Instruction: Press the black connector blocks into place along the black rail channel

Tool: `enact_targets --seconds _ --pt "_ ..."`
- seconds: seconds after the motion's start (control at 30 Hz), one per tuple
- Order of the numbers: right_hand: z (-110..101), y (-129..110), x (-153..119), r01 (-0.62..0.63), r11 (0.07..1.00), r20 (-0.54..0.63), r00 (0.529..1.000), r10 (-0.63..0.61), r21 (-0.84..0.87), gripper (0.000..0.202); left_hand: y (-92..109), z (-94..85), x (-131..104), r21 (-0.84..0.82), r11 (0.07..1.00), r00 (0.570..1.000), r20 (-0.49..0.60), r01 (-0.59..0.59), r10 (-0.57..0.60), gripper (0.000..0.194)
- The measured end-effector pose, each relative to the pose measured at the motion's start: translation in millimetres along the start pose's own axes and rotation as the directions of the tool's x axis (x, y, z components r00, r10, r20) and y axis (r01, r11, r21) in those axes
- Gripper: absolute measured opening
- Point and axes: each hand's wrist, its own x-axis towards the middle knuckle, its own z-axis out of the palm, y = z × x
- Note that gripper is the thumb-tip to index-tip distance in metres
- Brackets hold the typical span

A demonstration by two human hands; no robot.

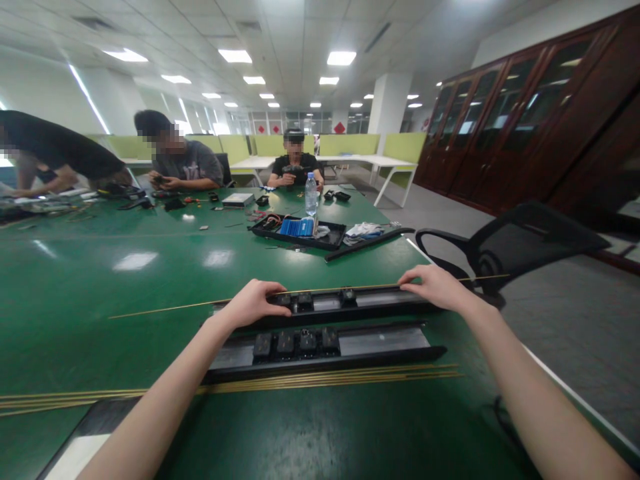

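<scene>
A long thin brass rod (165, 310) lies lengthwise over the farther black channel (383, 298), its ends jutting out past both sides. My left hand (254, 301) is closed around the left part of this channel, thumb on the near side and fingers at the rod, beside a black socket module (305, 302). Fingers of my right hand (434, 283) pinch the rod near the channel's right end. Another socket module (348, 295) sits mid-channel. Closer to me, a second black channel (385, 339) holds several socket modules (285, 343) in its left half.
Several brass rods (320, 380) lie in front of the nearer channel. Farther back are a black tray (325, 241) with blue parts, a water bottle (311, 195) and a black strip (367, 245). An office chair (520, 247) stands right; people work across the green table (150, 267).
</scene>
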Motion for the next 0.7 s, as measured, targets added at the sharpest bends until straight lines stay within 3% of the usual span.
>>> enact_targets --seconds 0.7 --pt "-5 24 -6 -0.08 0.997 -0.004 0.997 0.08 -0.021 0.021 1 -0.9 0 -0.002 1.0 1.0 0.0 0.01 -0.01 0.052"
